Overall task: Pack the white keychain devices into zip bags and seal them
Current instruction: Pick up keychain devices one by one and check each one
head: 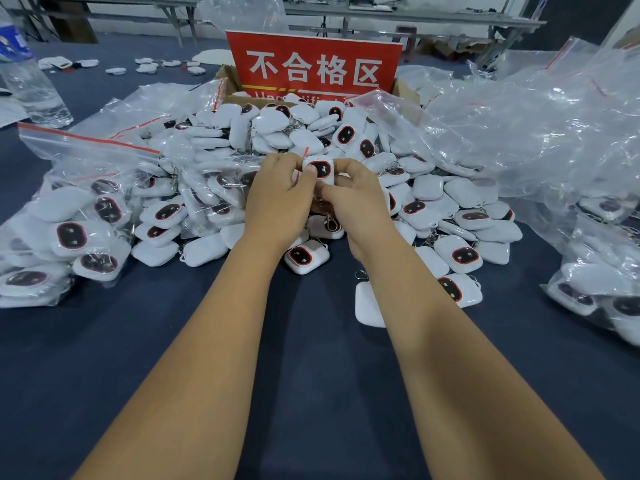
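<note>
Left hand (277, 199) and right hand (353, 199) both pinched one white keychain device (319, 170), seemingly inside a small clear zip bag (302, 161), above the loose pile (311, 133) at table centre. Device judged light, rigid, smooth-shelled; best held by its edges. Film judged thin, slippery; grip at the red seal strip.

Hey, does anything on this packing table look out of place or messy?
Yes. The loose white keychain devices are heaped against the cardboard box with the red sign, which is partly hidden behind them. A few devices lie scattered far back, apart from the pile. Both hands hold one device.
</note>
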The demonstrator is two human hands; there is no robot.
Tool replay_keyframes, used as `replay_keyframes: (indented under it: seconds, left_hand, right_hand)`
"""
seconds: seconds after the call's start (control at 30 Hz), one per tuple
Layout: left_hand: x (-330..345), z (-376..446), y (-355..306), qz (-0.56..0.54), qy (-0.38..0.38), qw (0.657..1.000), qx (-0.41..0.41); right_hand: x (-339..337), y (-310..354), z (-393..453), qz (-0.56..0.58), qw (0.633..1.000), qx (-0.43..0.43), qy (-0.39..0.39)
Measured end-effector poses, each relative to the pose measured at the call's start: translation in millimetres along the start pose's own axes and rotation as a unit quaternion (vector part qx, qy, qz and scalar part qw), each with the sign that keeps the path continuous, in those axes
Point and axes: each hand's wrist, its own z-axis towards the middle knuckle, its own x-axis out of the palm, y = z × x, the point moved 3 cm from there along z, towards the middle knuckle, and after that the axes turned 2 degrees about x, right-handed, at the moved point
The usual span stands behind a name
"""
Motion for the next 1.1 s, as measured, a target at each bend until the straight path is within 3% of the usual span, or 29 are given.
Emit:
replay_keyframes:
  seconds: [0.2,0.6,1.1]
  left_hand:
    - [0.8,-0.3,-0.1,0.006,0.006,1.0,0.005]
    - [0.3,-2.0,-1.1,0.007,0.014,1.0,0.005]
    - [-0.2,-1.5,-1.3,0.013,0.007,1.0,0.015]
  right_hand:
    - [3.0,0.8,0.3,0.028,1.0,0.008,-0.01]
    - [1.0,2.5,-2.9,-0.054,0.998,-0.017,-0.032]
    - [3.6,3.5,-2.9,-0.053,0.998,-0.023,-0.029]
